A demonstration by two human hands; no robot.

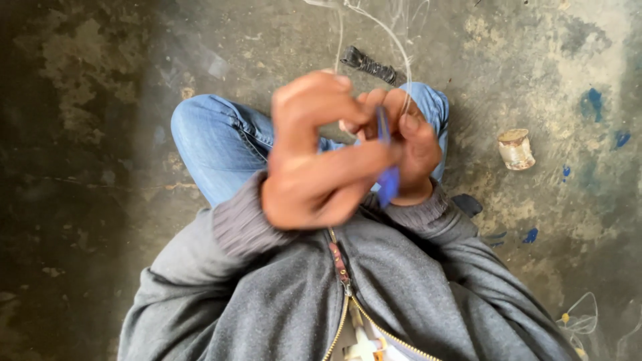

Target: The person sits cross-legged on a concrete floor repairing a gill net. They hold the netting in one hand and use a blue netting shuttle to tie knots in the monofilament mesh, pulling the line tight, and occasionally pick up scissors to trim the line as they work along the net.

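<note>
I see my left hand [314, 157], blurred, curled with its thumb pressed against a slim blue tool [387, 175]. My right hand [408, 144] is clenched around that same tool, close above my denim-clad knees. A thin, pale wire [394, 40] loops up from the fingers. On the rough, stained concrete floor [87, 134] lie a dark ribbed coil [370, 65] and a squat, dusty cylinder [515, 148].
</note>
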